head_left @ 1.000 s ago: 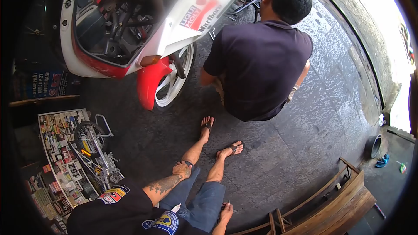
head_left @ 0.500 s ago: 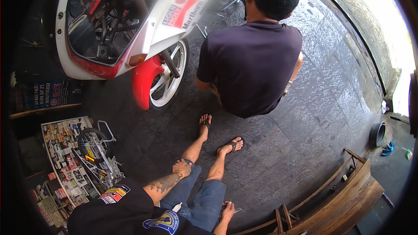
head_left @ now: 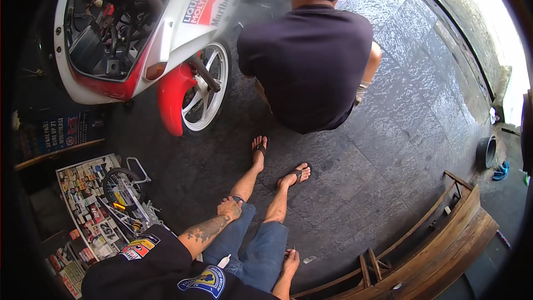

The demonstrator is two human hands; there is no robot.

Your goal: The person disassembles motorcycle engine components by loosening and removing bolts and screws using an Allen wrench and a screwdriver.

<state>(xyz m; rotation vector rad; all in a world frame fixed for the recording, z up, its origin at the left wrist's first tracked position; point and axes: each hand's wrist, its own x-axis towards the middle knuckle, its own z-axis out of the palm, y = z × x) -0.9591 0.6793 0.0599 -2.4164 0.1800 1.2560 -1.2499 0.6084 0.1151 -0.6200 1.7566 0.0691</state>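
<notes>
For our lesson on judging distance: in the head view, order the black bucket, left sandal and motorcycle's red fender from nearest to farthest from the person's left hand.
1. Left sandal: ahead and slightly right of the left hand.
2. Red fender: farther ahead, to the left.
3. Black bucket: far off to the right.

The dark grey, textured tile floor [head_left: 344,194] carries a long brown wooden bench [head_left: 430,243]. Near the bench's far end lie a round black bucket [head_left: 481,153] and a crumpled blue item [head_left: 501,171]; beside its near end, a small pale scrap [head_left: 310,259].
</notes>
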